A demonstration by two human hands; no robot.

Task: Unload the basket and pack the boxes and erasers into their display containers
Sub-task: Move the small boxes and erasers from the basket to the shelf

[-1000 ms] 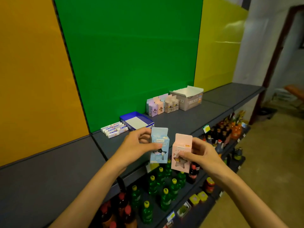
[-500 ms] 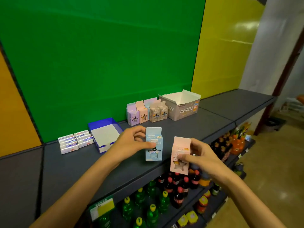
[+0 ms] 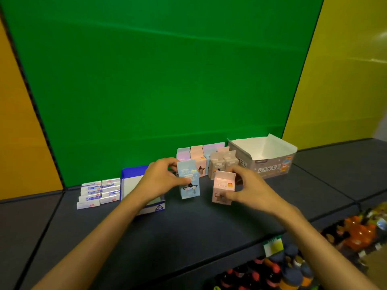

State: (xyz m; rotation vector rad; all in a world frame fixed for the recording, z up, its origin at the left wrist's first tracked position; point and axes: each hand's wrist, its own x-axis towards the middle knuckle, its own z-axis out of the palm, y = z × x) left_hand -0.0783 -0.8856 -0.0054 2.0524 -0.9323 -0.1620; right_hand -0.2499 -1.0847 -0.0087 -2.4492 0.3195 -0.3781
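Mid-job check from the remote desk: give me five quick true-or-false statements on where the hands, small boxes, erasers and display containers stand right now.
1. The left hand grips a blue box. True.
2. The right hand is empty. False: it grips a pink box.
3. The grey display container is full of boxes. False: its white inside looks empty, and the group of small boxes stands beside it on the shelf.
4. The erasers lie in rows on the shelf, outside the blue display tray. True.
5. The wall panel behind the boxes is red. False: it is green.
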